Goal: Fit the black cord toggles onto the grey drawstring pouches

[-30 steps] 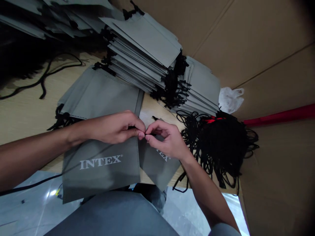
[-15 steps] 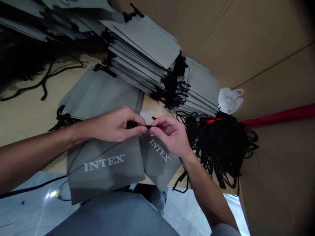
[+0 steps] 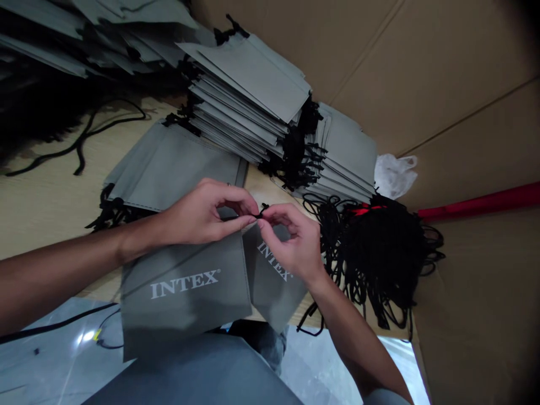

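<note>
My left hand (image 3: 211,211) pinches a black cord (image 3: 260,214) between thumb and forefinger. From the other side my right hand (image 3: 293,236) grips the same cord, its fingertips almost touching the left ones. A small dark knot or bend shows between them, too small to make out fully. Below the hands lies a grey drawstring bag (image 3: 189,315) with white INTEX print, overhanging the table's front edge. Beside it, partly under my right hand, is a second grey INTEX bag (image 3: 274,304), set at an angle.
A tall stack of grey bags (image 3: 253,79) stands at the back, with another stack (image 3: 348,146) to its right. A heap of black cords (image 3: 379,259) lies at the right, near a clear plastic bag (image 3: 394,175) and a red strip (image 3: 481,203). Cardboard (image 3: 464,112) walls the right side.
Both hands stay at the cord, the left shifting slightly right and the right hand's fingers curling more. The whole view has moved slightly.
</note>
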A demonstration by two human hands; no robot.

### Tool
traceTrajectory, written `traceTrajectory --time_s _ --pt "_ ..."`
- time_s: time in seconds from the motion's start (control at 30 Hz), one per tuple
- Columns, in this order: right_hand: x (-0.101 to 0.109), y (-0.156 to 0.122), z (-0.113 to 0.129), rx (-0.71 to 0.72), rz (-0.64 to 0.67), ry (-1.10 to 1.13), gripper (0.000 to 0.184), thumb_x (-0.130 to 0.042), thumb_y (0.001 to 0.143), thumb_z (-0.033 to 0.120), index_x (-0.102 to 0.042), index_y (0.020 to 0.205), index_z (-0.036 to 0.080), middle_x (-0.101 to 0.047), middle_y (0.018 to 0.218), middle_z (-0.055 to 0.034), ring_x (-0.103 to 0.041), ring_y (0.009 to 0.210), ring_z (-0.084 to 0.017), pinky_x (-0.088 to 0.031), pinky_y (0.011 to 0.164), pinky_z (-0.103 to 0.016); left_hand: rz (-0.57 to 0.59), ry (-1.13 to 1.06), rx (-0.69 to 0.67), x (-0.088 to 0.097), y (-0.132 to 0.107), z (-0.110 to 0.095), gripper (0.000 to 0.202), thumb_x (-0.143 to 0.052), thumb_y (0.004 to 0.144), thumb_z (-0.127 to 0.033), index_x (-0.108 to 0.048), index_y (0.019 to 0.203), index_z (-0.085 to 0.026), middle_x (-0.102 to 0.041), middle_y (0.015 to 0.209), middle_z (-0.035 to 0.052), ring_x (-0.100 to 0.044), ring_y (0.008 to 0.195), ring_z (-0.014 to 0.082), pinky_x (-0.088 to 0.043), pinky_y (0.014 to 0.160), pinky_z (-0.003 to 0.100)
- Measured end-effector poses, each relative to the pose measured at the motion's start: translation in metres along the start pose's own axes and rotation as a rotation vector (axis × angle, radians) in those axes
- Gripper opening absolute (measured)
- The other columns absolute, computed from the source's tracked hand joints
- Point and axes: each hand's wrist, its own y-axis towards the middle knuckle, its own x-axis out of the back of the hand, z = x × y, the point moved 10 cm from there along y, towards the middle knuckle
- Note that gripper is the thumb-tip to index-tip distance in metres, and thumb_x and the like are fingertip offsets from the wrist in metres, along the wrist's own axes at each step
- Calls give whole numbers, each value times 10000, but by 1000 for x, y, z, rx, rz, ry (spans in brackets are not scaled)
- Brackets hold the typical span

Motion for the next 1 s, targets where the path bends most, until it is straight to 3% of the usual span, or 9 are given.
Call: traceTrajectory --time_s 0.3,0.5,0.8,1.0 --pt "2 -1 5 30 -20 -110 118 -747 953 196 -762 1061 239 -789 968 -5 -749 802 -158 -638 832 -331 9 107 -77 0 -1 -8 111 -738 990 -246 -827 1036 -197 -849 915 26 -781 747 112 -544 670 151" --pt "2 -2 -2 -14 -24 -64 121 -749 953 203 -774 1064 245 -796 978 0 -766 830 -159 -634 807 -321 -13 221 -159 1 -6 -15 119 -709 1015 -268 -816 1052 -233 -851 944 -3 -775 753 96 -547 744 163" --pt "-1 -2 2 -4 -13 -90 113 -747 955 211 -772 1063 234 -802 988 -8 -771 822 -158 -651 822 -315 -33 425 -288 -5 -12 -27 113 -660 1038 -238 -773 1033 -238 -829 889 -20 -718 668 89 -512 696 225" --pt "-5 -2 10 24 -4 -195 102 -725 943 210 -753 1037 237 -797 947 -6 -758 796 -162 -653 844 -325 -22 555 -385 -16 -19 -24 154 -588 1093 -256 -719 1018 -223 -829 967 1 -780 848 126 -555 797 229"
